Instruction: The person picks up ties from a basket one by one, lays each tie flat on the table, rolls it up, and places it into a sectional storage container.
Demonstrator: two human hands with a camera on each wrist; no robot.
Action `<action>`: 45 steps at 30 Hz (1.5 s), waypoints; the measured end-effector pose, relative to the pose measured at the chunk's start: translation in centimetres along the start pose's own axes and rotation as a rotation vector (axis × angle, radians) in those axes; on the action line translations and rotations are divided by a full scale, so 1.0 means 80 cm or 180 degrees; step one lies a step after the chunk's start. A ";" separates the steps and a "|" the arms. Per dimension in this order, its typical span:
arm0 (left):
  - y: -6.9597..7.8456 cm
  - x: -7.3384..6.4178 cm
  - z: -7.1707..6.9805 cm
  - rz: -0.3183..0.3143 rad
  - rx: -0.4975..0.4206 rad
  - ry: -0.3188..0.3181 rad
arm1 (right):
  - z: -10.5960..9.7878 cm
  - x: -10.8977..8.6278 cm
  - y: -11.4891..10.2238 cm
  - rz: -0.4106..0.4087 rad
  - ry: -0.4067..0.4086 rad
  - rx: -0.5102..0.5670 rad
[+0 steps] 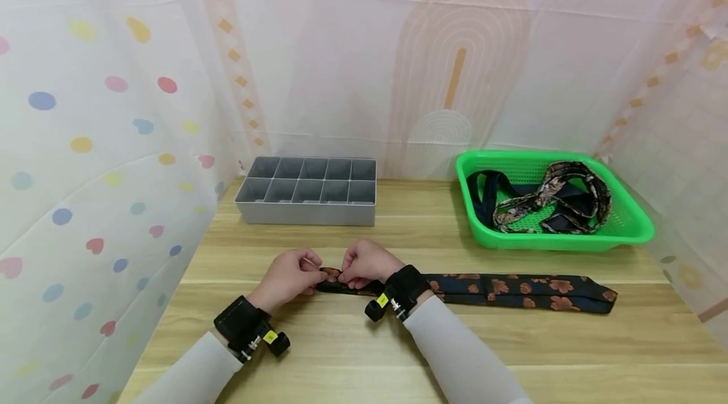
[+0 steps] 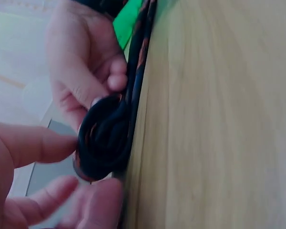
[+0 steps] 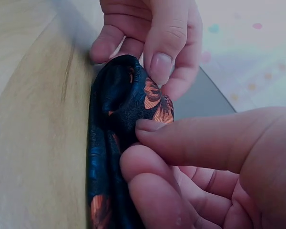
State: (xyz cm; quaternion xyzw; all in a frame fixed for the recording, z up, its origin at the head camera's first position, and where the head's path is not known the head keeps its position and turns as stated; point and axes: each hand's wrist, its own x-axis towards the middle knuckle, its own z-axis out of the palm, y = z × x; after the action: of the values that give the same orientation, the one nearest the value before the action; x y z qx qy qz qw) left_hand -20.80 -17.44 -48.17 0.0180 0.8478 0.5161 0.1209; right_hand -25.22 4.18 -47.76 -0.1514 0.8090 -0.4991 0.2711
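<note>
A dark navy necktie (image 1: 523, 292) with rust-orange flowers lies lengthwise across the table, its broad pointed end at the right. At its left end the fabric is coiled into a roll (image 2: 105, 136), standing on edge. My left hand (image 1: 287, 277) holds the roll's outer left side, thumb against the fabric and fingers bent around the end. From the other side my right hand (image 1: 370, 263) pinches the roll between thumb and index finger. An orange flower shows on top of the necktie roll (image 3: 128, 100) in the right wrist view. My right wrist covers part of the flat tie.
A grey divided box (image 1: 307, 213) with several square compartments stands behind my hands at the back left. At the back right, a green plastic basket (image 1: 569, 243) contains loosely looped ties, one patterned (image 1: 554, 186) and one dark navy (image 1: 488, 202). Curtains hang behind and beside the wooden table (image 1: 330, 360).
</note>
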 end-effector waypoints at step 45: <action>0.025 0.029 0.050 0.0516 0.0127 -0.0303 | -0.063 -0.008 0.033 -0.0095 -0.0759 0.0031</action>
State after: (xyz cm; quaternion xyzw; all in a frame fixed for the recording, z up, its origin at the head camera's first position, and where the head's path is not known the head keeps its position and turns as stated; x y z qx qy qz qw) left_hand -22.32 -12.65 -48.61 0.1134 0.8470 0.5057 0.1185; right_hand -27.62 9.32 -48.13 -0.2204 0.7662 -0.4856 0.3587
